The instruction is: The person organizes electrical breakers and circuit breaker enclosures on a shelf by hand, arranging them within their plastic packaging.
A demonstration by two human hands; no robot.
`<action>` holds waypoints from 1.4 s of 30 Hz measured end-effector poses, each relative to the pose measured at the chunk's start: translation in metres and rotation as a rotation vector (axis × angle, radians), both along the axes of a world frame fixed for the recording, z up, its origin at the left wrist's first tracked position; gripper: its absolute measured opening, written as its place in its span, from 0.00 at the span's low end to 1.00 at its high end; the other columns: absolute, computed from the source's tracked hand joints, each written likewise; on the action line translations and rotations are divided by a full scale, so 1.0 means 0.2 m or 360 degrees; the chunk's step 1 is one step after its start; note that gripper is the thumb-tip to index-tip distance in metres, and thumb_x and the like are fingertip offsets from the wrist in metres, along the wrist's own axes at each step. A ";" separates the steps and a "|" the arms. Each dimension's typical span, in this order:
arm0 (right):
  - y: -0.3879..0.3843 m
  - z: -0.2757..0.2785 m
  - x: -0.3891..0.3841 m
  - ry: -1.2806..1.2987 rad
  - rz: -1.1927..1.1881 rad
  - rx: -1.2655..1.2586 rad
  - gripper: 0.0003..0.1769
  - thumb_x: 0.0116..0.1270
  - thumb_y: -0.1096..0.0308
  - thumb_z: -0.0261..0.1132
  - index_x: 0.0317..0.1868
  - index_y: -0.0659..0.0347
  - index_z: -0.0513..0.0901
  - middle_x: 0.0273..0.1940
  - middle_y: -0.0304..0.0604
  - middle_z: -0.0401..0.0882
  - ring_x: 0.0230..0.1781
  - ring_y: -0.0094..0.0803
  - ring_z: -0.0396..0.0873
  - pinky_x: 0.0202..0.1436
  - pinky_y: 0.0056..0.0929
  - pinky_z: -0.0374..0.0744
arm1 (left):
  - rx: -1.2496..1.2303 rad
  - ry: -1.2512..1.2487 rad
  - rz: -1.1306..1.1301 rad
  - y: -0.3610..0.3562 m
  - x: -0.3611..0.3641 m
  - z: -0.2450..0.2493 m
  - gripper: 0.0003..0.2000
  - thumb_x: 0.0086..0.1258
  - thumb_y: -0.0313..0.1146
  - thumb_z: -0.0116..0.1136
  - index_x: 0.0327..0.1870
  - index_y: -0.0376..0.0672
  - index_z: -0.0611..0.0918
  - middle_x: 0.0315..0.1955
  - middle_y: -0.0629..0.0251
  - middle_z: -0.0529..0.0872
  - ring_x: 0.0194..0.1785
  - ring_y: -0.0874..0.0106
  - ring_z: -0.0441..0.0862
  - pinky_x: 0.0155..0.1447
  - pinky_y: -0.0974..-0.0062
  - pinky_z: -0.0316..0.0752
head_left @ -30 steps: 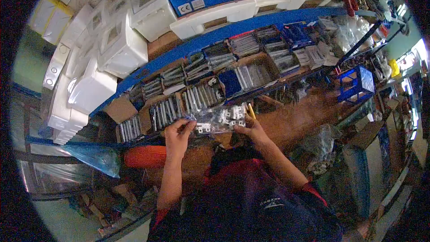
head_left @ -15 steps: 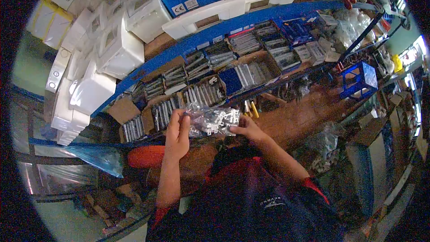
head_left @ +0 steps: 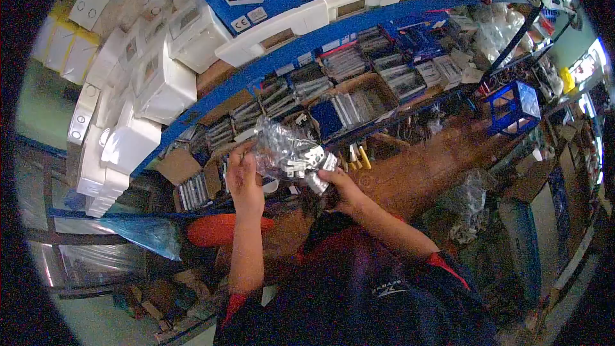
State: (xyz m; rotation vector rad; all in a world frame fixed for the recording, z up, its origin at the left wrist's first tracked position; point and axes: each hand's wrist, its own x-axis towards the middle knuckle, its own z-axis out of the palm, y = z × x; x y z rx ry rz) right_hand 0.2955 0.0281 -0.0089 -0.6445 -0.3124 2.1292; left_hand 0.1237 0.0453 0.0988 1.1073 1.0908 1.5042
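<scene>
A clear plastic bag (head_left: 274,143) of small white plastic parts (head_left: 304,165) is held up in front of my chest. My right hand (head_left: 341,187) grips its lower right side, thumb over the parts. At the bag's left edge is my left hand (head_left: 245,176), fingers curled against the film; its fingertips are partly blurred. The bag's upper part stands up loose and crumpled, while the white parts gather at the lower right.
Behind the bag, a blue-edged shelf holds open cardboard boxes (head_left: 384,93) packed with thin wrapped pieces. White plastic housings (head_left: 168,90) are stacked at left. A red-orange round object (head_left: 214,230) sits below my left wrist. A blue plastic frame (head_left: 514,110) stands at right.
The bag has tilted from lying flat to more upright, its loose film rising at the left. The white parts have slid lower, and my left hand has turned and shifted slightly left.
</scene>
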 end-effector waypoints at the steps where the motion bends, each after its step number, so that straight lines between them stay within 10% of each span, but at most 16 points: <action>1: -0.01 0.00 -0.02 0.0125 -0.0021 0.0011 0.22 0.57 0.61 0.69 0.50 0.62 0.76 0.42 0.40 0.81 0.41 0.31 0.79 0.44 0.32 0.78 | -0.0037 -0.0297 -0.0013 0.01 0.00 -0.03 0.16 0.69 0.34 0.56 0.53 0.38 0.72 0.45 0.65 0.79 0.47 0.74 0.77 0.51 0.73 0.73; 13: 0.09 0.06 0.12 -0.0851 -0.0116 0.0972 0.25 0.55 0.59 0.72 0.48 0.67 0.79 0.47 0.41 0.80 0.47 0.26 0.75 0.56 0.28 0.70 | -0.0338 0.0469 -0.0094 -0.06 0.08 -0.03 0.10 0.65 0.29 0.60 0.45 0.36 0.78 0.36 0.71 0.81 0.40 0.81 0.76 0.48 0.81 0.70; 18: 0.08 0.18 0.14 -0.1181 -0.0134 0.1290 0.16 0.58 0.66 0.70 0.43 0.67 0.81 0.39 0.41 0.82 0.40 0.23 0.76 0.45 0.23 0.74 | -0.0411 0.0571 -0.0255 -0.06 0.09 -0.12 0.14 0.68 0.35 0.58 0.50 0.37 0.77 0.39 0.68 0.82 0.41 0.80 0.76 0.48 0.80 0.70; 21: 0.08 0.19 0.17 -0.1057 -0.0148 0.0866 0.22 0.57 0.57 0.70 0.46 0.66 0.81 0.41 0.43 0.83 0.43 0.26 0.77 0.51 0.29 0.73 | -0.0312 0.0715 -0.0454 -0.06 0.12 -0.10 0.16 0.68 0.36 0.58 0.51 0.36 0.77 0.39 0.66 0.82 0.42 0.79 0.77 0.47 0.79 0.71; 34: 0.08 0.24 0.20 -0.0953 -0.0761 0.0624 0.17 0.63 0.63 0.65 0.47 0.68 0.80 0.46 0.46 0.80 0.47 0.29 0.76 0.51 0.28 0.74 | -0.0150 0.0745 -0.0552 -0.06 0.05 -0.24 0.17 0.61 0.33 0.65 0.49 0.37 0.78 0.43 0.65 0.81 0.48 0.76 0.75 0.54 0.76 0.69; 38: 0.11 0.31 0.28 -0.1550 -0.0500 0.1598 0.09 0.62 0.71 0.63 0.40 0.67 0.83 0.40 0.48 0.80 0.43 0.35 0.78 0.48 0.29 0.74 | -0.0364 0.0445 -0.0523 -0.07 0.07 -0.28 0.21 0.60 0.31 0.66 0.54 0.39 0.75 0.46 0.65 0.79 0.50 0.75 0.75 0.53 0.75 0.70; 42: 0.12 0.40 0.25 -0.1712 -0.0557 0.1535 0.08 0.58 0.71 0.67 0.35 0.67 0.83 0.33 0.48 0.81 0.35 0.35 0.79 0.40 0.30 0.74 | -0.0503 0.0222 -0.0515 -0.10 0.08 -0.34 0.23 0.60 0.30 0.65 0.57 0.41 0.73 0.46 0.66 0.79 0.50 0.73 0.75 0.53 0.73 0.72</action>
